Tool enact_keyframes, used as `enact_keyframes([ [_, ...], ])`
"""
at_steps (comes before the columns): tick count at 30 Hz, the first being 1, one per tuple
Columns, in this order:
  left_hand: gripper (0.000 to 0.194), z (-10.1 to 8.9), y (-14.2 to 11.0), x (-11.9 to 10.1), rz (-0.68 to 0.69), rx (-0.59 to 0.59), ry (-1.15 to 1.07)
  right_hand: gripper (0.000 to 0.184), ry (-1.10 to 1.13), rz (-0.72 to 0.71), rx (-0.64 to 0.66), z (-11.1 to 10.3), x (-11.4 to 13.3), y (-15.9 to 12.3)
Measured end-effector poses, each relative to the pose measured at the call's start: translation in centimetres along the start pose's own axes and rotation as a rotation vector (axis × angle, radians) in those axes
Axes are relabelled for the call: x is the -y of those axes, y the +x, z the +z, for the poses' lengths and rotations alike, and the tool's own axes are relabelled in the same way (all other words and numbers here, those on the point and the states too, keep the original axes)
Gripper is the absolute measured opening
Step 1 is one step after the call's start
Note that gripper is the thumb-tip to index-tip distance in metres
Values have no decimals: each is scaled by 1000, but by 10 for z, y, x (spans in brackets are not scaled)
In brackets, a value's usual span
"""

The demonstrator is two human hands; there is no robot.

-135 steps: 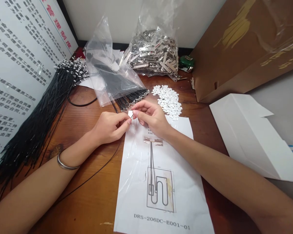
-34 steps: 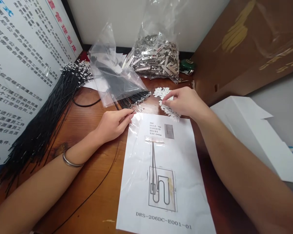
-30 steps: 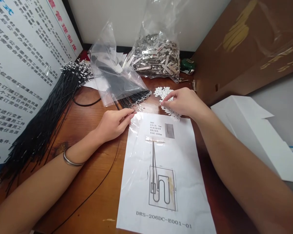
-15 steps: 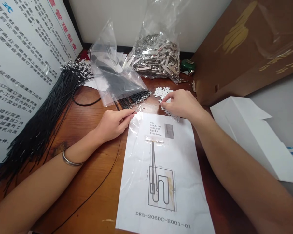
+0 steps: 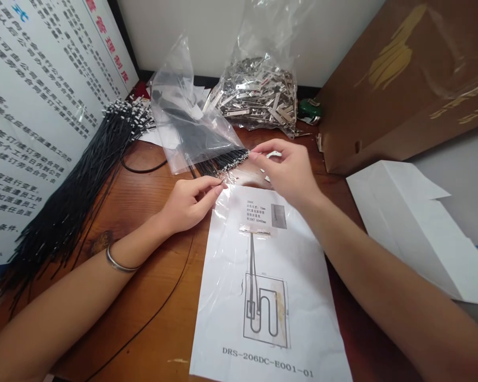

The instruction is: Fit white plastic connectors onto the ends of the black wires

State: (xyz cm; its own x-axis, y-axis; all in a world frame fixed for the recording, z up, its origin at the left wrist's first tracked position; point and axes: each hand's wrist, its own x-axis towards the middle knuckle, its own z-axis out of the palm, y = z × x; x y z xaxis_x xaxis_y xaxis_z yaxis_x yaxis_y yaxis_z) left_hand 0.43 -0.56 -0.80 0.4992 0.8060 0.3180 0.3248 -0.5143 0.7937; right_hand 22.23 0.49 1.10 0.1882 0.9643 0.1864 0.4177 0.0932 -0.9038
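Note:
My left hand (image 5: 195, 204) pinches the end of a thin black wire (image 5: 171, 294), whose length trails down the table toward the lower left. My right hand (image 5: 289, 170) is closed in a pinch near the tips of a bundle of black wires (image 5: 223, 162); whatever is between its fingertips is too small to make out. Those wires have small metal ends and stick out of a clear plastic bag (image 5: 195, 132). Partly hidden behind my right hand lie small white plastic pieces (image 5: 274, 154). Just below both hands is a printed drawing sheet (image 5: 223, 318).
A large bundle of black wires with white ends (image 5: 79, 185) leans at the left. At the back stand a bag of metal strips (image 5: 258, 95) and a green tape measure (image 5: 309, 110). A brown box (image 5: 362, 116) and folded white card (image 5: 406, 223) border the right.
My right hand has moved left from the white pieces toward the wire tips and my left hand. My left hand keeps its pinch on the wire. The view has shifted slightly.

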Motion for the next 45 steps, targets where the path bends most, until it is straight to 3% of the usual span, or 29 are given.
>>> enact_keyframes([
  [4,28,2,1,-2,-103,83,-167,25,517,139,162,32,3,-23],
  [7,32,1,3,2,-174,60,-226,29,634,181,185,44,-4,-33],
  [10,29,1,5,6,-248,8,-291,28,645,194,201,47,-12,-35],
  [18,24,2,7,6,-297,2,-413,24,624,192,220,47,-13,-34],
  [26,25,-1,7,3,-290,45,-387,23,549,180,280,45,-16,-32],
  [45,22,0,6,-1,-266,61,-393,22,691,249,292,41,-11,-33],
])
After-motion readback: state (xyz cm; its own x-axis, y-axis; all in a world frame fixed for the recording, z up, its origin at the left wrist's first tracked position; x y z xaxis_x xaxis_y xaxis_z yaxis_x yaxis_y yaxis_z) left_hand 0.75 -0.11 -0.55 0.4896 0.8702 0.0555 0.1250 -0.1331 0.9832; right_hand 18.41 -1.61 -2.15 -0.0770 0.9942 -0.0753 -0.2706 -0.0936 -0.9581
